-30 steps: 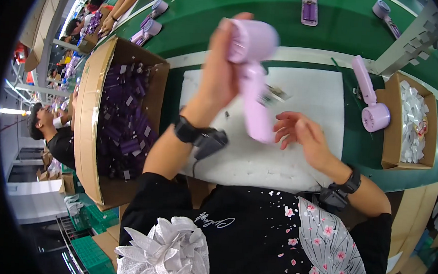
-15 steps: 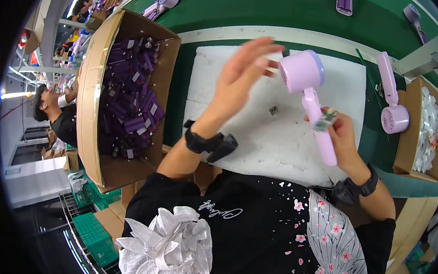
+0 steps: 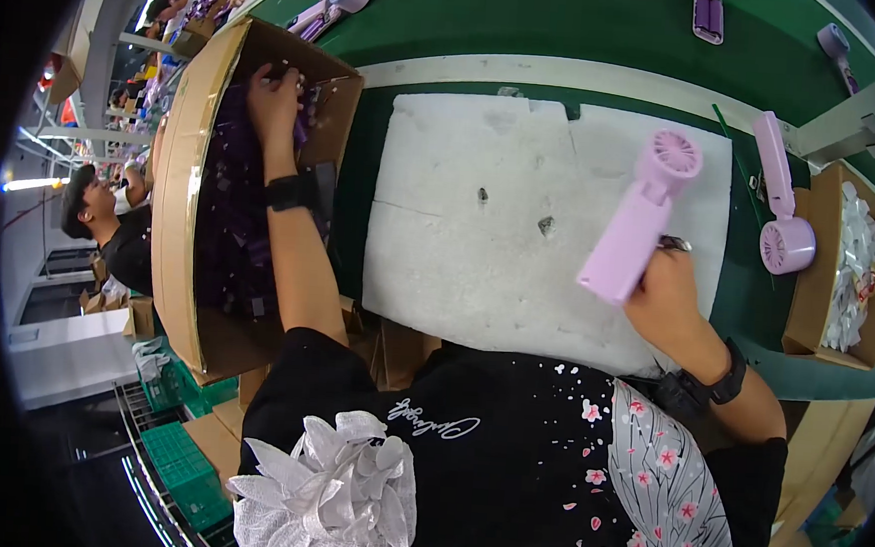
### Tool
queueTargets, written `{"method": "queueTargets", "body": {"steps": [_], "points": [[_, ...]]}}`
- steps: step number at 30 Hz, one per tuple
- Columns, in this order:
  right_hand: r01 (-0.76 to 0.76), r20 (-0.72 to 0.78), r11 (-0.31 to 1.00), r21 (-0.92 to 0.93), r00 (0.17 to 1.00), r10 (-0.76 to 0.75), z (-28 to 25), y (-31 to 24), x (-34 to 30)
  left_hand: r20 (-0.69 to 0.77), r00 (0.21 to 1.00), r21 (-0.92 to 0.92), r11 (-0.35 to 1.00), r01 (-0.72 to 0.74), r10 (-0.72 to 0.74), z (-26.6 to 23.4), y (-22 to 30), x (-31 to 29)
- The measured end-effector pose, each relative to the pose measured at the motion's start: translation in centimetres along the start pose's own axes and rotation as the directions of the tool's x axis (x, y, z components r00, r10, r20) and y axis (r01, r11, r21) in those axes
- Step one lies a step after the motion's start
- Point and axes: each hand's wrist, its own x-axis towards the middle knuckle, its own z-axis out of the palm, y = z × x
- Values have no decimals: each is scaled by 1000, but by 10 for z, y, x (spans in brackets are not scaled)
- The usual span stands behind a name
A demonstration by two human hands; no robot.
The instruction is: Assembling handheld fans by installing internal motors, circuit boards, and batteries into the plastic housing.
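My right hand [image 3: 671,303] is wrapped round the handle of a lilac handheld fan [image 3: 632,233], which is tilted above the white foam pad with its round grille facing up. Part of something dark shows by my fingers at the handle. At the left, my left hand [image 3: 275,108] reaches down into a deep cardboard box [image 3: 182,218] full of purple-wrapped battery packs [image 3: 236,211]. Its fingers are bent among the packs and the fingertips are hidden, so a hold cannot be made out.
The white foam pad [image 3: 458,265] covers the green bench in front of me. Another lilac fan [image 3: 786,245] lies at the right beside a small carton of white plastic pieces [image 3: 851,274]. Beyond a pale rail, several fan parts [image 3: 709,14] lie on a green surface.
My left hand has gone from beside the fan's head leftward into the box. My right hand has turned the fan over, so its grille now faces up, and brought its handle lower left.
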Motion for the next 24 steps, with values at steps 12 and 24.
{"method": "queueTargets", "body": {"steps": [12,24], "points": [[-58,97,998,-36,993,61,4,-10,8,-51,997,-201,978,-61,52,-1,-25,38],[61,68,976,211,995,-77,-12,-19,7,-125,812,-358,737,-573,571,12,122,-160]]}}
